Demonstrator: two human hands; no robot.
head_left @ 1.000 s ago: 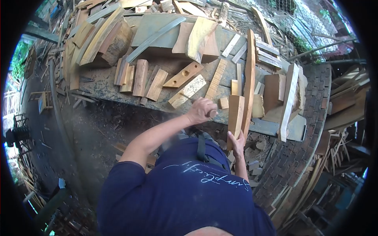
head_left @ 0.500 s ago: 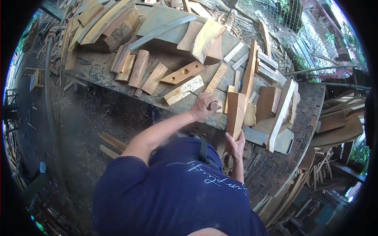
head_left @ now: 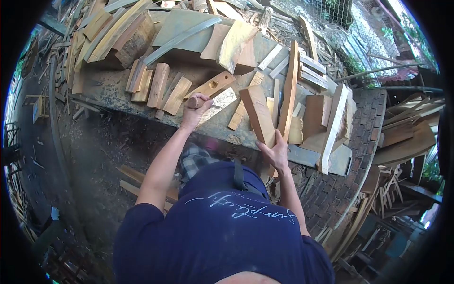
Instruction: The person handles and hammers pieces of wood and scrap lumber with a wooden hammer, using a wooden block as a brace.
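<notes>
My left hand is closed round a tool with a round wooden handle; a short dark metal part sticks out to the right of the fist. Under that fist lies a pale wood piece on the workbench, just in front of a block with drilled holes. My right hand grips the lower end of a thick wooden block, thumb on its near side. The block is tilted, its upper end leaning left over the bench. Beside it stretches a long narrow board.
Several short wood blocks line the bench's left side. A curved yellowish slab rests at the back. On the right, a pale batten leans by a larger block. Brick paving borders the bench.
My left hand has moved left with the tool, away from the block. The block in my right hand has shifted left and now tilts left. The camera view has also shifted slightly.
</notes>
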